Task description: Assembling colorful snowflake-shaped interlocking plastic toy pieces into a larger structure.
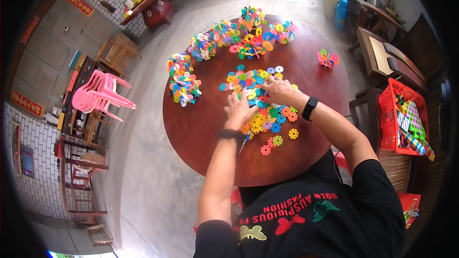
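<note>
A loose heap of flat, notched plastic flower discs point(258, 123) in many colours lies mid-table. My left hand point(237, 110) rests at the heap's left side, thumb spread from the fingers. Its fingertips touch the discs near a small green piece, and no held piece can be made out. Over the heap's right side, my right hand point(282, 91) has bent fingers apart, with the tips down among the discs. Both hands partly cover the heap. A pink disc point(265, 150) and a yellow one point(293, 134) lie at its near edge.
Several balls of joined discs point(185, 89) line the round brown table's point(201, 138) far left edge. A small pink cluster point(328, 59) sits at the far right. Stacked pink chairs point(98, 91) stand left; a red basket point(389, 124) of toys is at the right.
</note>
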### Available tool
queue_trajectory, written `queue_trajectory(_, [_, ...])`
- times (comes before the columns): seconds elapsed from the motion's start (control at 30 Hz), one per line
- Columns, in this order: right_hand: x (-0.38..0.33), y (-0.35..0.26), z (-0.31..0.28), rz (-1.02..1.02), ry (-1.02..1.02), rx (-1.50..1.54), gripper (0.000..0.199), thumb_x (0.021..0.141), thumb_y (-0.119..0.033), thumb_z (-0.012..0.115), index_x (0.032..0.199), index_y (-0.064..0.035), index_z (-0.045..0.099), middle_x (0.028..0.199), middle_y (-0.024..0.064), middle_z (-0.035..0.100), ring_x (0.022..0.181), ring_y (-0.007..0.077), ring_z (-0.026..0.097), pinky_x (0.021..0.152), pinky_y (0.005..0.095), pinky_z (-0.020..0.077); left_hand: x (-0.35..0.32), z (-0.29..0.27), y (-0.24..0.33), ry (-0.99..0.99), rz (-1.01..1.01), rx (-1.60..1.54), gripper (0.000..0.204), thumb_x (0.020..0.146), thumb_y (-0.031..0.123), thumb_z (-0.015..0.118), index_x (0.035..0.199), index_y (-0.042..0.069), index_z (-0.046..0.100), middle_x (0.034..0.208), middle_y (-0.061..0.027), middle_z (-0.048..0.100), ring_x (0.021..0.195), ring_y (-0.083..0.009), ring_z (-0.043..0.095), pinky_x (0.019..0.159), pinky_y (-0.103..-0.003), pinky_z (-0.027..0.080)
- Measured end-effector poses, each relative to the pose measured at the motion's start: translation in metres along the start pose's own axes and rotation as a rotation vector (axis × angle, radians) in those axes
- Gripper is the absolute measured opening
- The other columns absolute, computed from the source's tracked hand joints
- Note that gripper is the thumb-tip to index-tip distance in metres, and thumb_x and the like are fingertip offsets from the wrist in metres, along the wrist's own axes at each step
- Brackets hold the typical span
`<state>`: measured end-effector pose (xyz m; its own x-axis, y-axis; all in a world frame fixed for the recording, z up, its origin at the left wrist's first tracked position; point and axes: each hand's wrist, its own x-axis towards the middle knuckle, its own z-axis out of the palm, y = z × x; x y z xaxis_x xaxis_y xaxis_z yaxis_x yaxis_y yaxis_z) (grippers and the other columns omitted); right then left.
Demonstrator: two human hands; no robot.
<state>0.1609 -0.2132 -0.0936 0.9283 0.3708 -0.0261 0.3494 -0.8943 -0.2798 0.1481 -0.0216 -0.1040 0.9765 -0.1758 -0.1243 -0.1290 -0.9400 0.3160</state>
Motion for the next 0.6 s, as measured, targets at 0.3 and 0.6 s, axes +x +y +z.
queue_trajectory(0.3, [-0.088, 0.004, -0.05, -0.348, -0.023, -0.035, 0.05, 0.073, -0.021, 0.071, 0.119, -0.0118, 0.056, 0.11, 0.0151, 0.055, 0.105, 0.0316, 0.056, 0.083, 0.0415, 0.0501, -0.093, -0.008, 0.027, 0.174, 0.787, -0.05, 0.056, 0.071, 0.028, 0.076, 0.122, 0.015, 0.056, 0.124, -0.0203, 0.046, 0.121, -0.039, 0.043, 0.098, -0.049, 0.039])
queue_trajectory(0.6, [-0.094, -0.004, -0.024, -0.493, -0.391, 0.095, 0.02, 0.078, -0.021, 0.061, 0.088, -0.0036, 0.061, 0.084, 0.0147, 0.064, 0.081, 0.0312, 0.062, 0.07, 0.0399, 0.0475, -0.117, 0.005, 0.034, -0.271, 0.772, -0.203, 0.043, 0.067, 0.005, 0.072, 0.109, 0.009, 0.061, 0.107, -0.0161, 0.053, 0.101, -0.035, 0.056, 0.084, -0.041, 0.049])
